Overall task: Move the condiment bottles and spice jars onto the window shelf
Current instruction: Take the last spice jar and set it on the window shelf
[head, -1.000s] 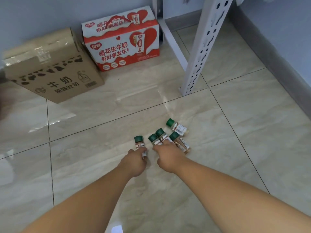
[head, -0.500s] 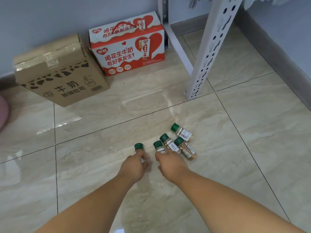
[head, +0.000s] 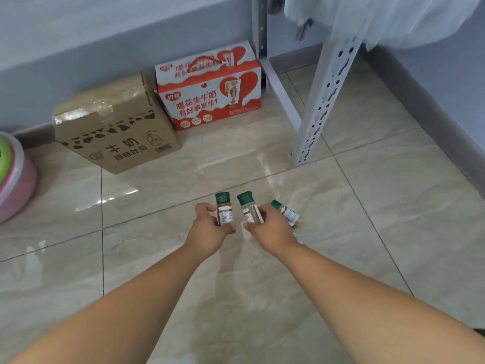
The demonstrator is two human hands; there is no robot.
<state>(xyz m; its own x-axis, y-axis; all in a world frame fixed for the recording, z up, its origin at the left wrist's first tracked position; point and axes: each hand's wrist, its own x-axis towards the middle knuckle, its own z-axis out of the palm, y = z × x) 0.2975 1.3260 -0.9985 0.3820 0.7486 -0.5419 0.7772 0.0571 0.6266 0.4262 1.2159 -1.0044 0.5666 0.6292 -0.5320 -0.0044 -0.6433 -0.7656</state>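
Gripping a small clear spice jar with a green cap and brown contents (head: 224,210), the left hand (head: 210,233) has its fingers curled around the jar's lower half, holding it upright above the glossy beige marble-patterned floor tiles (head: 367,206). Just beside it, the right hand (head: 273,231) is closed around a second green-capped clear jar that looks nearly empty (head: 249,208), tilted slightly toward the first; the 2 jars stand close but apart. Partly hidden behind the right hand, a third green-capped jar with a white label (head: 286,212) lies on its side on the tiles, and a sliver of another label shows at the right wrist. Taking the white perforated metal shelf leg (head: 319,109) as landmark, all 3 jars sit in front of it and to its left. Further left of the leg, against the grey wall, rests a red and white milk carton case with heart prints (head: 210,93), then a brown taped cardboard box (head: 115,127), and far left a pink round plastic tub (head: 15,182). White fabric (head: 367,19) hangs over the top of the leg
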